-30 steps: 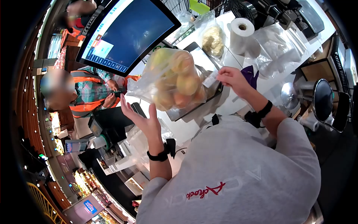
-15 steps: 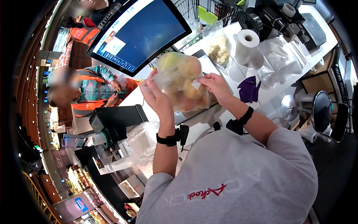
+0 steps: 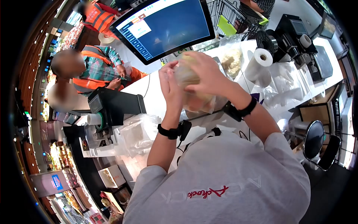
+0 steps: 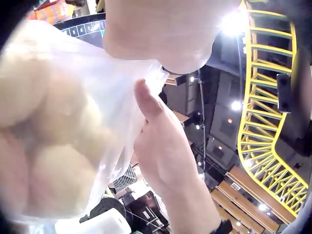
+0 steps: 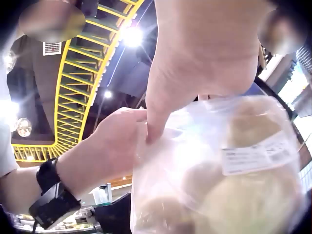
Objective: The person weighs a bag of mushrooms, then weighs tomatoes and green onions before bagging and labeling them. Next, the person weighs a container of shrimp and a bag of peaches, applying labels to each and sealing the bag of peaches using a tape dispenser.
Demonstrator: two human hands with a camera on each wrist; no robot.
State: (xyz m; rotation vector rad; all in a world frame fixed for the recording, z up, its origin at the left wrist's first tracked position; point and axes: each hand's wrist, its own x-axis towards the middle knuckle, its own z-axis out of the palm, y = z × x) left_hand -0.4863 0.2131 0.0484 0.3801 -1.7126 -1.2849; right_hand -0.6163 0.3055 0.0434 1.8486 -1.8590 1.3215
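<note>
A clear plastic bag of round yellowish and reddish fruit is up in front of my chest, over the counter. My left hand holds the bag's film at its left side. From the right, my right hand reaches across the upper part of the bag, its thumb pressed on the film in the right wrist view. Both hands meet near the bag's gathered edge, where the left fingertips are partly hidden. A white printed label sticks to the bag in the right wrist view.
A tilted touch screen stands beyond the bag. Right of it are a bag of pale food, a plastic bag roll and loose plastic bags. A black device sits left. A person in an orange vest stands across.
My right hand, which held the label in the air, put it on the bag and then moved up and left over it. My left hand came to the bag, which is now raised.
</note>
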